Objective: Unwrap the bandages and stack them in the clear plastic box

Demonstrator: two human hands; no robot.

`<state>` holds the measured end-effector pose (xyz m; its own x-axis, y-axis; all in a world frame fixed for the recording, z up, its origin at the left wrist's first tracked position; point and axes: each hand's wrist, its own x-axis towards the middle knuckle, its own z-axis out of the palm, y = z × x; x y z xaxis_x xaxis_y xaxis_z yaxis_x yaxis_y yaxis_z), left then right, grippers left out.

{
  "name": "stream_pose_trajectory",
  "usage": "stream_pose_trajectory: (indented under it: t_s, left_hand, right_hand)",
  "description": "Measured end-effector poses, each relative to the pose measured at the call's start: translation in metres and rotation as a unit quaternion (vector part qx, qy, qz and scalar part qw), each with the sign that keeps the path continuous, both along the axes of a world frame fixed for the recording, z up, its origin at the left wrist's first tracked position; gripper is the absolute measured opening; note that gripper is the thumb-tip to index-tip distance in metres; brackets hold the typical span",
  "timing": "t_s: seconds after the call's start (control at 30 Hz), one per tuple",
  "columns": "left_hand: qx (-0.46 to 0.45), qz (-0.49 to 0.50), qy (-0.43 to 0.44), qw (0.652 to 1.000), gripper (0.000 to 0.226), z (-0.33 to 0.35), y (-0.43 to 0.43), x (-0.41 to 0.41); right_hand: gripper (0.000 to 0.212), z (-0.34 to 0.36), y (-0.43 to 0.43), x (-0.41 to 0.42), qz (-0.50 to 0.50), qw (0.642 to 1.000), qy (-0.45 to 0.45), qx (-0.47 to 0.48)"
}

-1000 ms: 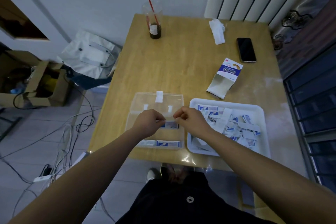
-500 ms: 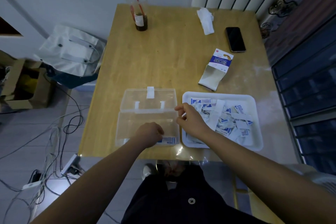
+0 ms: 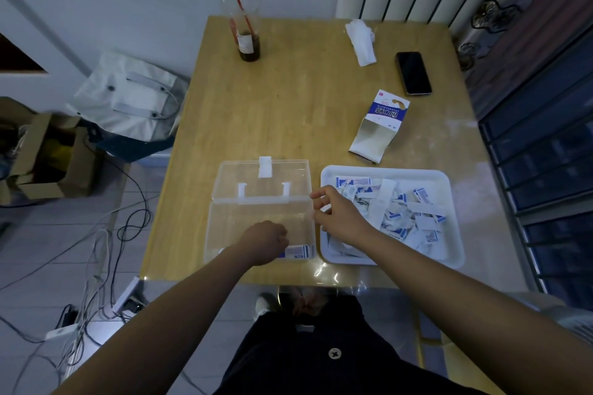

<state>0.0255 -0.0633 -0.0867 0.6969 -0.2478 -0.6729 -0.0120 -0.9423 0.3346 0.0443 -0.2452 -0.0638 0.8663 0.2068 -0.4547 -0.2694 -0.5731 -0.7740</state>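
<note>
We see the left hand (image 3: 268, 239) clenched, knuckles up, low inside the clear rectangular plastic box (image 3: 218, 234) at lower centre of the frame. We cannot tell whether it grasps anything. Just right of it, against the box's near wall, lie flat blue-and-white bandage strips (image 3: 296, 252).

The right hand (image 3: 341, 216) is released, fingers loosely parted, above the spot where the box's right wall meets the white rectangular plastic tray (image 3: 455, 202). The box's hinged clear lid (image 3: 263, 176) lies open and flat behind it. The tray, just beside the box, holds a loose heap of blue-and-white paper packets (image 3: 401, 212).

Above the tray we find a torn white-and-blue cardboard carton (image 3: 380, 125) on its side. Higher, toward the upper right, sit a black smartphone (image 3: 413, 73) and a crumpled white tissue (image 3: 362, 40). At upper centre stands a clear cup of dark drink (image 3: 247, 38) with a red straw. All rest on the pale wooden bench (image 3: 288, 106).
</note>
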Motion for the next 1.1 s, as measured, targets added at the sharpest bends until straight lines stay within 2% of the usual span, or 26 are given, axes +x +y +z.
stream_pose_trajectory:
  t_s: [0.17, 0.3, 0.47, 0.53, 0.63, 0.73, 0.9, 1.1]
  left_hand:
    - [-0.036, 0.048, -0.088, 0.994, 0.029, 0.006, 0.001, 0.003]
    - [-0.085, 0.091, -0.188, 0.974, 0.027, 0.022, -0.014, 0.01]
    - [-0.151, 0.097, -0.256, 0.95, 0.019, 0.034, -0.046, 0.024]
    - [-0.167, 0.083, -0.254, 0.949, 0.014, 0.037, -0.06, 0.031]
    - [-0.166, 0.036, -0.237, 0.957, 0.02, 0.035, -0.083, 0.038]
    - [-0.123, -0.021, -0.224, 0.966, 0.027, 0.025, -0.101, 0.043]
    - [-0.059, -0.044, -0.179, 0.981, 0.039, 0.007, -0.119, 0.05]
    - [0.009, -0.038, -0.143, 0.989, 0.04, -0.009, -0.131, 0.058]
  right_hand:
    - [0.027, 0.001, -0.007, 0.005, 0.002, 1.0, 0.015, 0.011]
    - [0.016, -0.002, -0.022, 0.014, -0.028, 0.999, 0.029, 0.005]
    - [0.014, -0.01, -0.064, 0.023, -0.068, 0.992, 0.027, -0.104]
    - [0.014, -0.012, -0.082, 0.022, -0.073, 0.987, 0.03, -0.137]
    - [0.013, -0.016, -0.104, 0.02, -0.03, 0.981, 0.042, -0.185]
    - [0.032, -0.019, -0.11, 0.017, 0.027, 0.979, 0.039, -0.198]
    - [0.058, -0.021, -0.11, 0.014, 0.14, 0.962, 0.015, -0.233]
    - [0.05, -0.027, -0.108, 0.018, 0.13, 0.952, -0.053, -0.271]
